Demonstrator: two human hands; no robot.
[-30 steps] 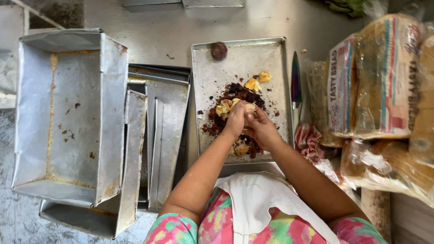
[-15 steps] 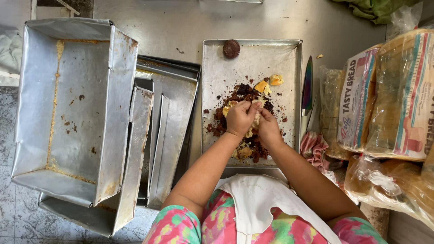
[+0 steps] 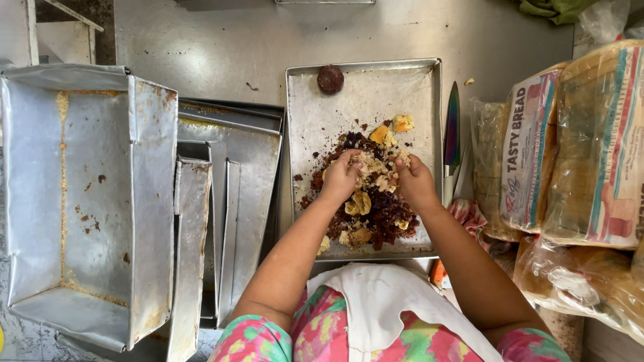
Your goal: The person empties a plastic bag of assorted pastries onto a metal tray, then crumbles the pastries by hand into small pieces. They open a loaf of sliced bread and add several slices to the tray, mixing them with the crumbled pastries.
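A flat metal tray point(image 3: 376, 94) lies on the steel counter and holds a heap of dark brown and yellow cake crumbs point(image 3: 376, 208). My left hand point(image 3: 340, 177) and my right hand point(image 3: 414, 182) are both pressed into the heap, fingers curled around a yellow chunk of cake point(image 3: 377, 166) between them. More yellow pieces point(image 3: 392, 129) lie just beyond my hands. A small round brown cake point(image 3: 330, 79) sits alone at the tray's far left corner.
A knife point(image 3: 452, 131) lies along the tray's right edge. Bagged bread loaves point(image 3: 570, 147) are stacked at the right. Deep empty baking tins point(image 3: 80, 201) and stacked flat pans point(image 3: 235, 174) fill the left. A white cloth point(image 3: 376, 302) covers my lap.
My hands have stayed in the crumb heap, kneading and breaking the yellow chunk. The camera has shifted slightly, so the tray sits a little more to the right in view.
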